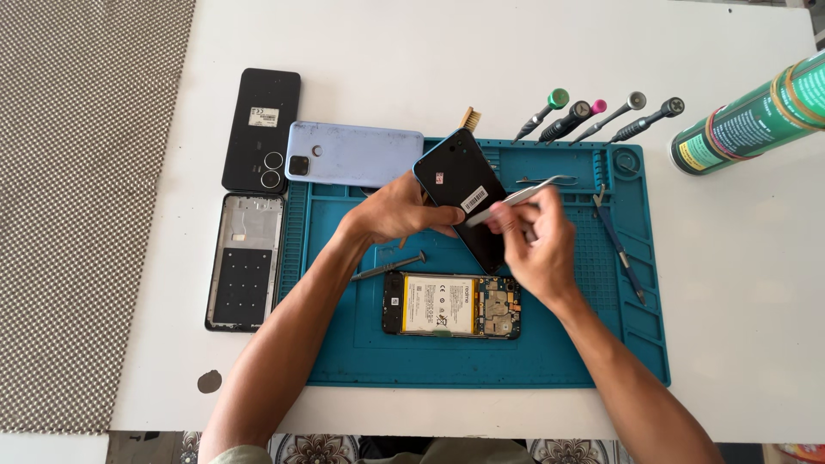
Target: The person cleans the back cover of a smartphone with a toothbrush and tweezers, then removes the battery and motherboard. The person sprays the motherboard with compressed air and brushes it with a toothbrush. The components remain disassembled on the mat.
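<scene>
1. Your left hand (400, 215) grips the dark back cover (464, 198) by its lower left edge and holds it tilted above the blue repair mat (550, 361), inner face up.
2. Your right hand (537, 245) pinches metal tweezers (507, 202), tips laid on the white sticker on the cover's inner face. This looks like a picking or peeling step on that sticker.
3. The next move likely calls for a shallow tweezer angle and a firm left-hand grip, so the tips slide under the sticker without the cover twisting.
4. The opened phone (451, 305), battery exposed, lies flat on the mat just below your hands; a screwdriver (388, 267) rests beside your left wrist.
5. Room: the mat's right half is open apart from a blue-handled tool (620, 249).
6. Behind the cover stand five upright screwdrivers (601, 116) and a second pair of tweezers (546, 180).
7. A green can (748, 116) lies near the table's right edge, well apart.
</scene>
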